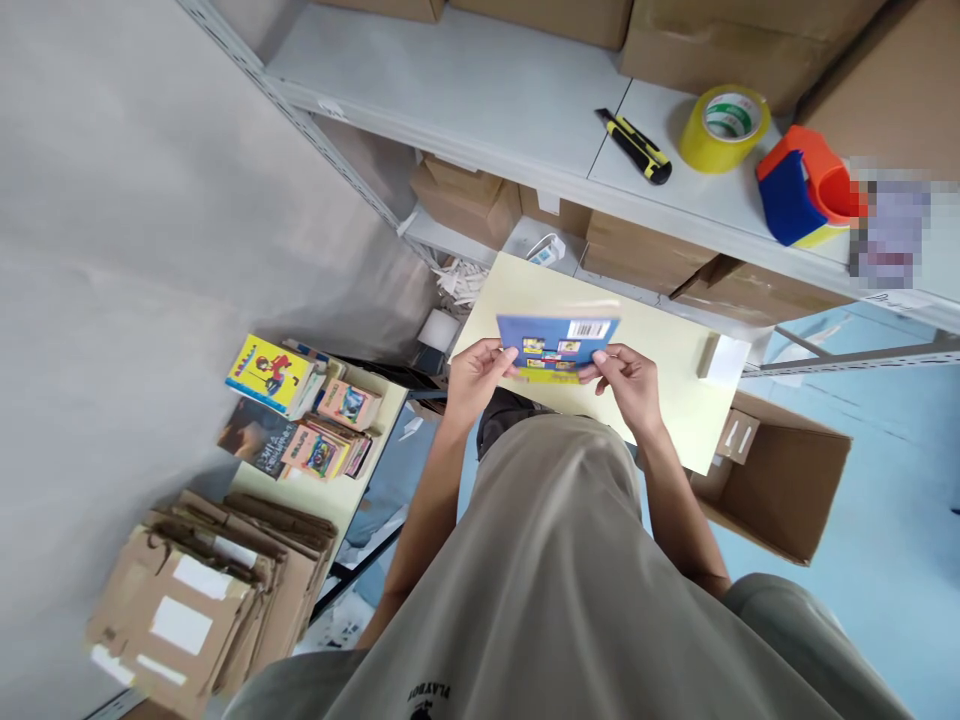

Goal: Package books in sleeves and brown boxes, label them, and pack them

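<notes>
Between my two hands is a thin book [551,345] with a blue cover, small pictures, a yellow lower strip and a barcode near its upper right. My left hand [480,372] pinches its left side, the thumb on the cover. On the opposite side my right hand [626,382] grips the lower right corner, also with the thumb on the cover. The book is tilted above the pale yellow table [675,400]; its upper edge is blurred.
A shelf ahead carries a box cutter [636,146], yellow tape roll [724,128] and tape dispenser [810,188]. Book stacks [319,410] and flattened cardboard [202,600] lie to the left. A small white box [726,360] and an open carton [787,480] are at right.
</notes>
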{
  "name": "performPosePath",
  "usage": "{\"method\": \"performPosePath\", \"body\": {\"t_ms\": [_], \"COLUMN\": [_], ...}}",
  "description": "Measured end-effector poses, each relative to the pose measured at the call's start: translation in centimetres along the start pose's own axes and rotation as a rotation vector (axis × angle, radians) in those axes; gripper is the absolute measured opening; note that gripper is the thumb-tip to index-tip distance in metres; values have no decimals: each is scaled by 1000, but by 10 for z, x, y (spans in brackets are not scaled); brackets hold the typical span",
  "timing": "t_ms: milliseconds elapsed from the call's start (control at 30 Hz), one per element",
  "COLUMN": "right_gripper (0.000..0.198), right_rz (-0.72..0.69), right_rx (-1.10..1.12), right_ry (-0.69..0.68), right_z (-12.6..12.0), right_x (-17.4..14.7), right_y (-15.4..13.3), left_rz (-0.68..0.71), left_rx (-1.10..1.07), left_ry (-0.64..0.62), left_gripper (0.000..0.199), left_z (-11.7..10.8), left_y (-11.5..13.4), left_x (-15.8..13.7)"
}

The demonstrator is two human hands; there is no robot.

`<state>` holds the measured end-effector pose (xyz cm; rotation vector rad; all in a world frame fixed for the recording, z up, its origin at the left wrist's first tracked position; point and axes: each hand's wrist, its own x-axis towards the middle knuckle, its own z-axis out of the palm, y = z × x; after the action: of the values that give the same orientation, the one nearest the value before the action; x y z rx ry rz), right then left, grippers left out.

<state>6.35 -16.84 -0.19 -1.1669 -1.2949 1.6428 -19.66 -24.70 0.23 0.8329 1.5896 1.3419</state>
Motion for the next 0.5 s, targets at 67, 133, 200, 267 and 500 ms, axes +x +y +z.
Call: {"method": "performPosePath", "body": {"t_ms": [67,133,200,267,500], "right_gripper": [70,74,73,71,74], "right_rz": [40,58,63,64,126], "right_rx": [1,-4,0,0,-5], "right_ry": [36,51,52,46,35], "right_z": [5,8,8,8,0], "right_x": [0,-1,-2,-2,2], "right_y": [2,3,3,3,21], "left_rz": [-58,-87,-88,-65,31], "left_rx": [0,6,15,31,18], "left_ry": [23,22,2,-14,-4], "left_gripper": [72,73,72,71,83], "left_z": [5,8,9,8,0], "left_y": [4,8,10,10,-5], "left_x": [0,0,0,1,-2]}}
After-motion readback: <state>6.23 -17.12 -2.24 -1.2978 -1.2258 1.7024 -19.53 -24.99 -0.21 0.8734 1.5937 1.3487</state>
